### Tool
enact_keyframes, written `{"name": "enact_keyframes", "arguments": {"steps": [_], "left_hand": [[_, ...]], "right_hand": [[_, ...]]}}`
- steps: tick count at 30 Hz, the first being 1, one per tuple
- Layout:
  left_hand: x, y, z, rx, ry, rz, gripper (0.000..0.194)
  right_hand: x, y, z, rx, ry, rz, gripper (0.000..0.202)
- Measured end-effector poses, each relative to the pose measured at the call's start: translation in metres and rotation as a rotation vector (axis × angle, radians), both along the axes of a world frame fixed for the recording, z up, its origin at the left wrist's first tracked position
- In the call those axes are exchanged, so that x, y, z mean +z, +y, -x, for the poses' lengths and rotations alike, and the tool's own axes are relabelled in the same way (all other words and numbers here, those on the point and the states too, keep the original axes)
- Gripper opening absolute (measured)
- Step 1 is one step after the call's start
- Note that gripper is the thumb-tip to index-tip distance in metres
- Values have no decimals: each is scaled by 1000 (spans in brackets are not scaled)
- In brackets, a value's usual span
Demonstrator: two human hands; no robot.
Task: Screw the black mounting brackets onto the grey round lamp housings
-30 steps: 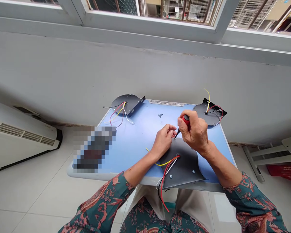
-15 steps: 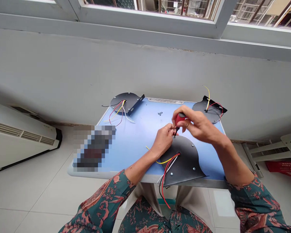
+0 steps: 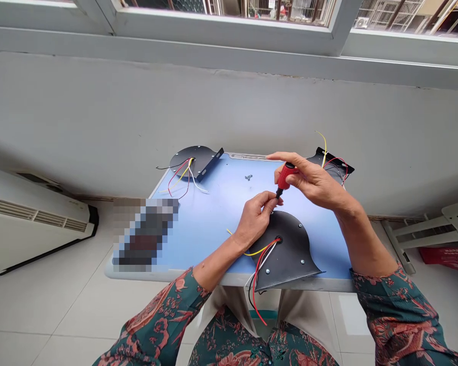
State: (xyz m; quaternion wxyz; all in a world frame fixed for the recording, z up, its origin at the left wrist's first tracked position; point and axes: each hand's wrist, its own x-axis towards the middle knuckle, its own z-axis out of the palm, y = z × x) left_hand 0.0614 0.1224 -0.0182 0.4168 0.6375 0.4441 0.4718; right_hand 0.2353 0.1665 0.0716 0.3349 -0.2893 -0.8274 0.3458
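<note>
My right hand [image 3: 309, 179] holds a screwdriver [image 3: 287, 178] by its red handle, index finger stretched out past the handle's black end. The tool is tilted, its shaft pointing down to the left. My left hand [image 3: 257, 213] pinches around the lower shaft; the tip and any screw there are hidden by the fingers. Just under both hands lies a black metal plate [image 3: 290, 249] with a rounded far edge and several silver screws. Yellow, red, white and black wires [image 3: 260, 264] come out of its central hole and hang over the table's near edge.
On the blue table [image 3: 202, 229], a second black plate with wires [image 3: 198, 157] lies at the far left, another black plate [image 3: 330, 162] at the far right. Small loose screws [image 3: 248, 177] lie between them. A blurred-out dark object [image 3: 148, 234] is at left. A wall stands behind.
The screwdriver has risen slightly off the plate's far edge, and my left fingers have closed around its shaft. My right index finger has stretched out. The view has shifted slightly.
</note>
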Motion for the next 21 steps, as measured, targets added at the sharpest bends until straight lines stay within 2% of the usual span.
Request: {"name": "enact_keyframes", "arguments": {"steps": [3,5,8,10,13,17,21], "left_hand": [[-1,0,1,34,20,-3,11],[-4,2,1,66,40,-21,14],[-9,3,1,97,43,-56,18],[-10,3,1,97,48,-60,16],[-10,3,4,39,100,18,8],[-10,3,13,-119,188,212,34],[-13,6,17,-144,137,284,35]], "right_hand": [[-6,-9,16,-191,13,-120,33],[-11,-13,25,-275,60,-210,27],[-14,-16,32,-301,91,-364,22],[-14,-17,33,-284,93,-404,20],[-11,-16,29,-265,101,-320,24],[-9,-12,19,-148,148,-89,36],[-10,-12,18,-35,174,5,33]]}}
